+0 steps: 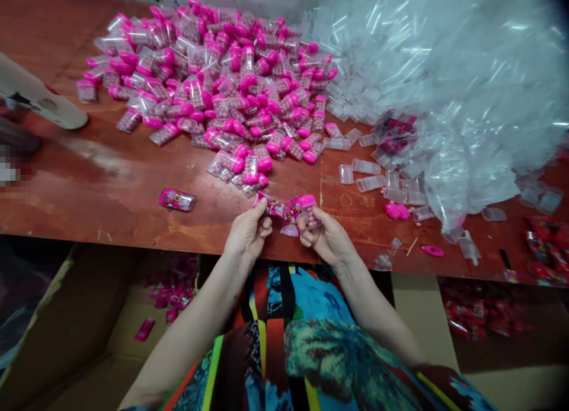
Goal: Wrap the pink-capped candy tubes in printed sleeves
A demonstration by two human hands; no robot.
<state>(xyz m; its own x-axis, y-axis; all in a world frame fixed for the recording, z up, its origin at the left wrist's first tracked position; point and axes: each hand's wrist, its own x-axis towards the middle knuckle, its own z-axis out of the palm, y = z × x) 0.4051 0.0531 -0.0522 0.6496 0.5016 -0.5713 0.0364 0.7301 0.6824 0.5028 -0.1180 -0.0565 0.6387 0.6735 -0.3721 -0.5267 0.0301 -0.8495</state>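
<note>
a packing workshop: heaped pink-capped candy tubes (213, 79), plastic bag (444, 73), cardboard boxes (66, 334).

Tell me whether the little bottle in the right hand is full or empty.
Full: the bottle in the right hand shows pink balls through its clear wall, under a pink cap.

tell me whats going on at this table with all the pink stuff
A person at a reddish wooden table holds a printed pink wrapper in the left hand and a small clear pink-capped container of candy in the right hand. A big heap of the same filled containers lies beyond, with empty clear tubes to the right.
</note>
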